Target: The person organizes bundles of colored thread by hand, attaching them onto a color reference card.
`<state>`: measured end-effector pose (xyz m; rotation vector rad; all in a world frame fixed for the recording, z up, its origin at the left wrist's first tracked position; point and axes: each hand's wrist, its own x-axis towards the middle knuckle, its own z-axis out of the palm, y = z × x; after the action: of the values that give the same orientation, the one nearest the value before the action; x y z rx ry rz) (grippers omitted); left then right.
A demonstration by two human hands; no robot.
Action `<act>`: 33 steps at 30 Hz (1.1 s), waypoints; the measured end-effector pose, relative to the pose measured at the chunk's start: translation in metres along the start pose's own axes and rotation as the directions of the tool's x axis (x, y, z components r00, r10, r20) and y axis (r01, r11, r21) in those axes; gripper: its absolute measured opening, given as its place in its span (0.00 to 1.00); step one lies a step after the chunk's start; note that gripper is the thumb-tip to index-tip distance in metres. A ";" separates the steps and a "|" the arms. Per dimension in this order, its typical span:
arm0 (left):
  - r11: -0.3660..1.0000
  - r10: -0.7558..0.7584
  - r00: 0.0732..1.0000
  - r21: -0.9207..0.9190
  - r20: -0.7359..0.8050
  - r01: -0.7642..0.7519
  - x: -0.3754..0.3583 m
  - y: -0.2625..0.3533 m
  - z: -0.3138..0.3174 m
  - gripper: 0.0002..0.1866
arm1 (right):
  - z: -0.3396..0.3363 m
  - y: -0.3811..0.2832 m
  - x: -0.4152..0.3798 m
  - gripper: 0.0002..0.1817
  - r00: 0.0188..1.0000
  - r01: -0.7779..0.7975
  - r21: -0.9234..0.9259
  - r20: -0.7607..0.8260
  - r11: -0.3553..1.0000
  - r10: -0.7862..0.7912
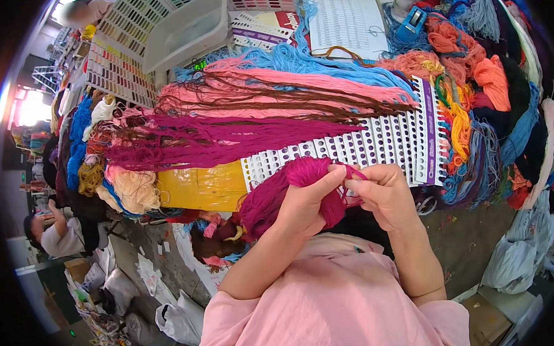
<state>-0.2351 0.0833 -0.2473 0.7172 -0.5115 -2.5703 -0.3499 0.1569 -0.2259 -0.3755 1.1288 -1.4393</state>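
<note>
A thick magenta skein of embroidery thread (273, 188) is gripped in my left hand (313, 202), its looped end bunched near my thumb. Close beside it, my right hand (384, 193) pinches a few magenta strands drawn from the top of the skein. Both hands are over the near edge of the table. Just beyond them lie white punched thread cards (333, 149) in an overlapping row, with purple printed strips. Magenta threads (223, 140), pink threads (274, 86) and dark brown threads (329, 105) hang from their holes and stretch to the left.
Blue thread (263, 56) lies behind the pink. A white plastic tub (190, 30) rests against colour charts (124, 58). Heaped skeins (458, 131) crowd the right, near a blue device (412, 24). Yellow tape (202, 187) covers part of the near edge. Another person (64, 235) sits at left.
</note>
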 end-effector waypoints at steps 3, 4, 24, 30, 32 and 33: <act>0.999 0.013 0.999 0.053 0.035 -0.014 0.001 -0.001 -0.001 0.08 | -0.003 0.003 0.000 0.06 0.999 0.031 -0.021 0.015 0.999 -0.030; 0.997 0.016 0.999 0.076 0.040 -0.019 0.001 0.000 -0.002 0.08 | -0.004 0.005 0.000 0.06 0.999 0.041 -0.024 0.024 0.999 -0.040; 0.998 0.063 0.997 -0.012 -0.040 -0.063 -0.001 -0.002 0.001 0.05 | -0.007 0.003 0.001 0.05 1.000 0.003 0.056 0.001 0.998 -0.003; 1.000 0.023 0.999 0.000 0.025 -0.023 0.001 -0.004 -0.002 0.04 | -0.006 0.004 0.000 0.05 1.000 0.022 -0.054 -0.019 0.998 -0.023; 1.000 0.001 1.000 0.000 0.018 -0.001 0.002 -0.004 -0.004 0.04 | -0.006 0.005 0.000 0.05 1.000 0.024 -0.067 -0.009 0.997 -0.025; 1.000 0.006 1.000 -0.004 0.008 -0.006 0.001 -0.004 -0.002 0.03 | -0.007 0.005 0.000 0.05 1.000 0.022 -0.051 0.006 0.998 -0.022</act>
<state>-0.2358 0.0852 -0.2513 0.7036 -0.5105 -2.5689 -0.3525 0.1608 -0.2334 -0.4289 1.1620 -1.4301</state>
